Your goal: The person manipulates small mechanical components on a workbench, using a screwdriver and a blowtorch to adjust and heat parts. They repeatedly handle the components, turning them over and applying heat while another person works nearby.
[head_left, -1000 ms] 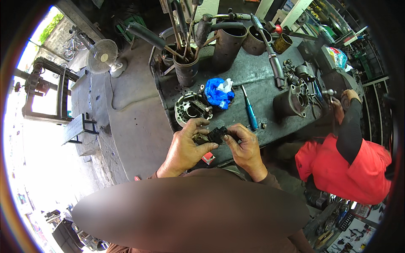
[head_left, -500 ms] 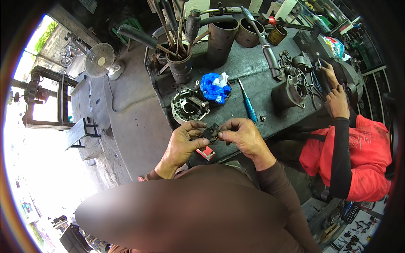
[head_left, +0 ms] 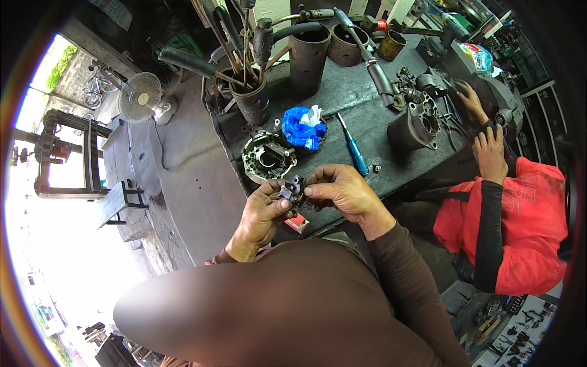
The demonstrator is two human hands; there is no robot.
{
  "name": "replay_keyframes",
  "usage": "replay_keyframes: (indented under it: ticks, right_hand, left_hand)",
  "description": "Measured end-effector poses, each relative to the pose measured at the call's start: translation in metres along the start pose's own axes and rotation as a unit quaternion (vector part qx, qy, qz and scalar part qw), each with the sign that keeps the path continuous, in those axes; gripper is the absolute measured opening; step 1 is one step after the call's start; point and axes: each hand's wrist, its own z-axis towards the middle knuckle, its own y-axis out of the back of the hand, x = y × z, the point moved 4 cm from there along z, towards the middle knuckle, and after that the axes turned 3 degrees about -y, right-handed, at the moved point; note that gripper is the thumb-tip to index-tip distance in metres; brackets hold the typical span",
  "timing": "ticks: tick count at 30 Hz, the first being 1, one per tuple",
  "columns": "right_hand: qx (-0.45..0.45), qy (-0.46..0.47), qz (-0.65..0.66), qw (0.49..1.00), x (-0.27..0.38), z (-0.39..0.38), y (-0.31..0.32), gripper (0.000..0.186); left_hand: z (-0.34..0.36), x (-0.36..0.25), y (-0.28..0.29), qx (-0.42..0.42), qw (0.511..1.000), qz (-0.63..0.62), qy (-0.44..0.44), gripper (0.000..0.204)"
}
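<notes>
A small dark block-shaped part with metal pieces (head_left: pixel 294 191) is held up in front of me, over the near edge of the workbench. My left hand (head_left: pixel 262 215) pinches it from the left between thumb and fingers. From the other side, my right hand (head_left: pixel 350 197) grips it with thumb and fingertips; the fingers hide some of the part. Just beyond my left hand lies a round metal housing (head_left: pixel 251 160) with an open centre. Below the held part, a small red and white box (head_left: pixel 298 223) shows at the bench edge.
A blue plastic bag (head_left: pixel 301 128) sits beside the housing, and a blue-handled screwdriver (head_left: pixel 357 154) lies to its right. A tool can (head_left: pixel 252 105) and dark cylinders (head_left: pixel 307 64) stand farther back. At right, a co-worker in red (head_left: pixel 495 226) works near a motor casing (head_left: pixel 408 133).
Both hands have shifted slightly left and up with the part. The part has been turned, showing a lighter face. The co-worker's far hand has moved a little.
</notes>
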Motion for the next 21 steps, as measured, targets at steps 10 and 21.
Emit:
replay_keyframes:
  ticks: [10, 21]
  right_hand:
    - [-0.094, 0.139, -0.297, 0.94, 0.019, -0.014, -0.009, 0.015]
    - [-0.078, 0.237, -0.32, 0.914, 0.022, -0.019, -0.019, 0.023]
  left_hand:
    - [0.001, -0.006, 0.003, -0.011, 0.996, 0.084, -0.041, 0.047]
    - [-0.001, -0.012, -0.009, -0.043, 0.983, 0.149, -0.101, 0.048]
